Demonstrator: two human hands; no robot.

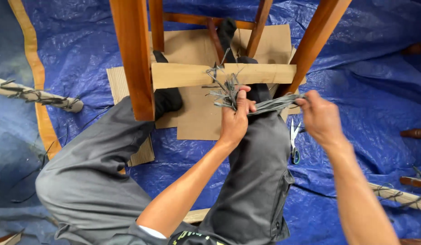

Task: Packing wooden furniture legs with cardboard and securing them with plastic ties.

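Grey-green strands of flat fibre (228,93) bristled in a frayed tuft from a knot on the pale wooden rail (183,75) of the chair frame (131,59), near the centre of the view. The left hand (235,119) was closed around the tuft, while the right hand (320,119), at three o'clock from it, gripped the twisted length (274,105) pulled taut between them. Scissors (294,140) lay on the blue tarpaulin (378,90) just below the right hand.
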